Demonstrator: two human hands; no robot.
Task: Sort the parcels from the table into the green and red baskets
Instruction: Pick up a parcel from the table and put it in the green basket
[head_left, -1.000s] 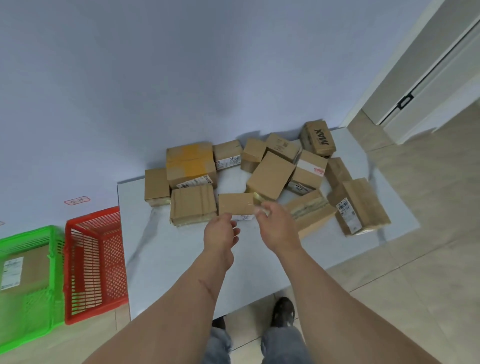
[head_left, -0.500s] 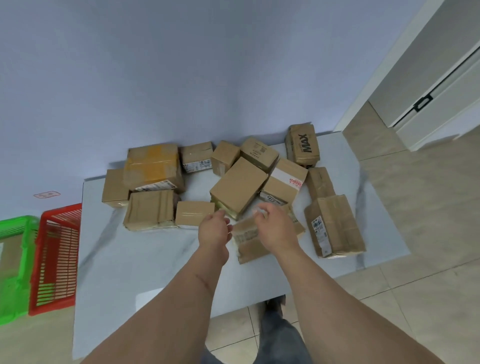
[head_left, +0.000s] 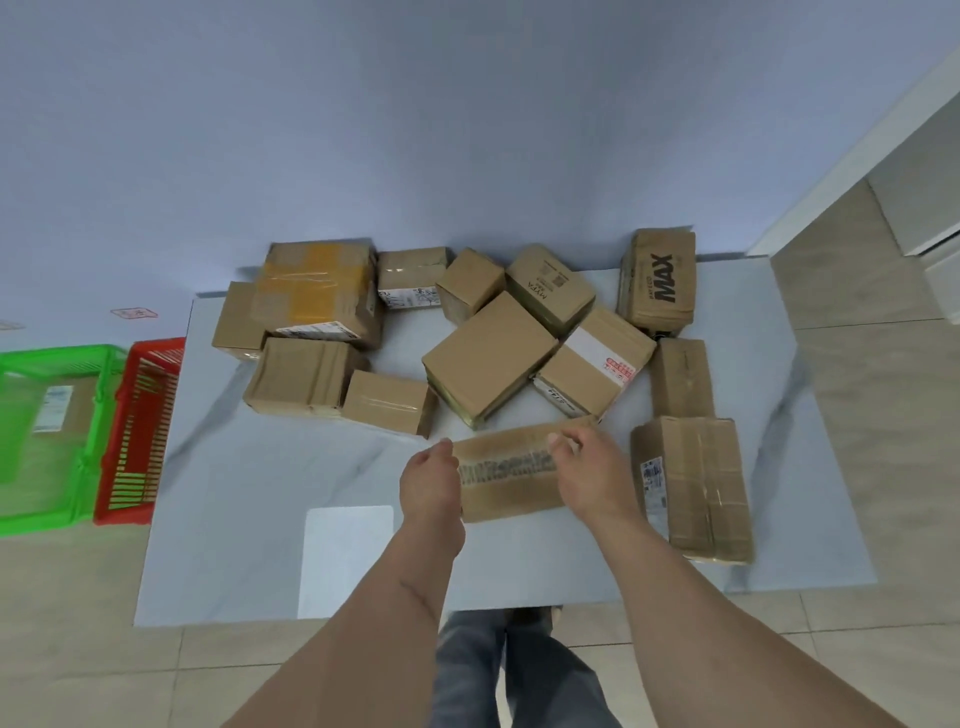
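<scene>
Here, both hands, left hand (head_left: 434, 480) and right hand (head_left: 592, 475), grip the ends of a taped parcel (head_left: 506, 475) at the desk's (head_left: 234, 519) 6 o'clock edge, likely reading its label; baskets (head_left: 140, 431) sit toward 9 o'clock.

- Parcels (head_left: 488, 358) — matt brown cardboard, several strapped with glossy clear tape.
- Table (head_left: 234, 519) — smooth, pale marble-look top with a faint sheen.
- Green basket (head_left: 78, 467) and red basket (head_left: 137, 431) — glossy plastic lattice.
</scene>
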